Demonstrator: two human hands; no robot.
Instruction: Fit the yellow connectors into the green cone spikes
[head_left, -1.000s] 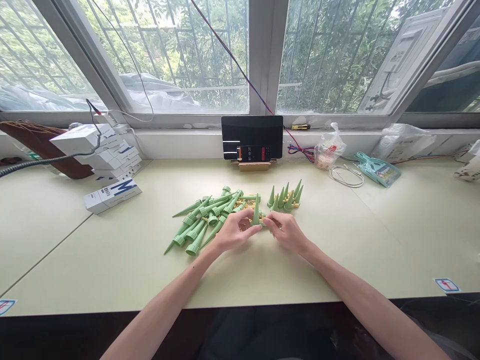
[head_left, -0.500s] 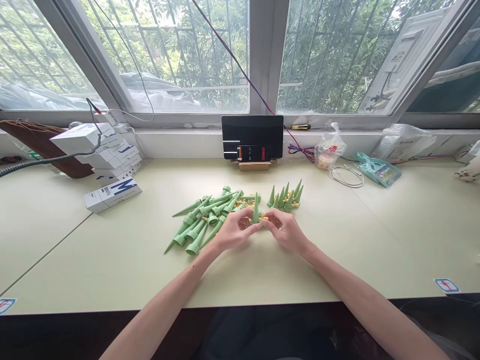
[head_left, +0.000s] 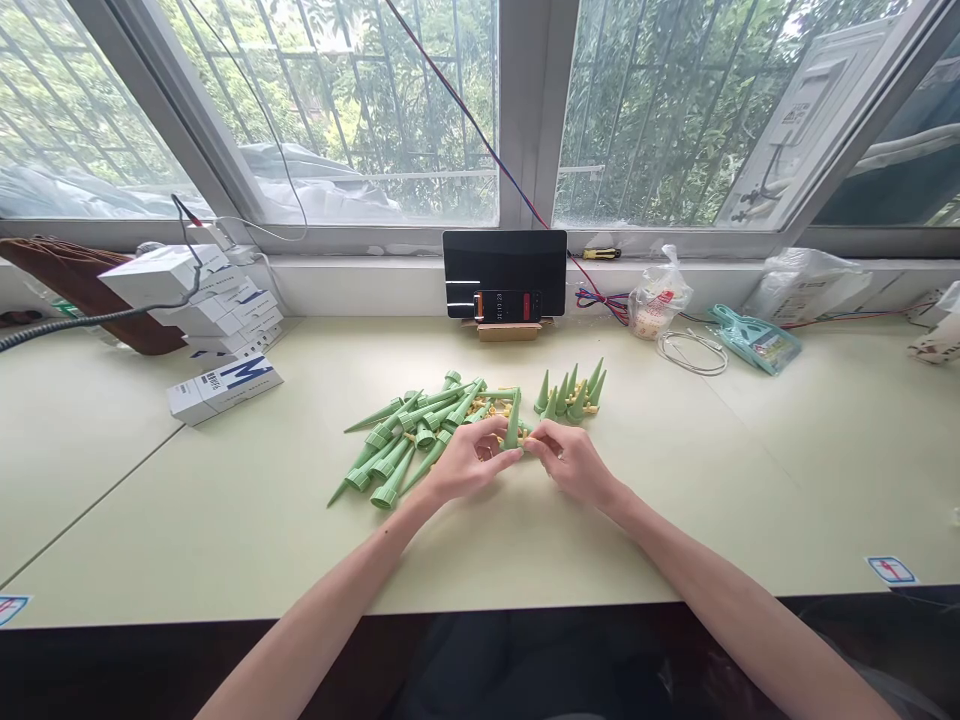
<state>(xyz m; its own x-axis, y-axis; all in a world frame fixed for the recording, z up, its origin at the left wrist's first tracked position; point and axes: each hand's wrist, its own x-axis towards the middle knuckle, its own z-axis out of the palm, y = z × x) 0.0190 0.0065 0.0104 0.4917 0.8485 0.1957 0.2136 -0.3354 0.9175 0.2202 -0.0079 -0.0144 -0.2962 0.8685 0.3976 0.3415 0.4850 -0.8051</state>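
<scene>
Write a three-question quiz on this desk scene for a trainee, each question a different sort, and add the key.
1. True or false: the left hand holds a green spike with its tip pointing up.

2. Multiple choice: seen from the person's seat, where does the group of standing spikes lie from the loose heap of spikes?
A) To its left
B) To its right
C) On top of it

3. Fill in the colour: the small part at the fingertips of the right hand is ____.

Key: 1. True. 2. B. 3. Yellow.
</scene>
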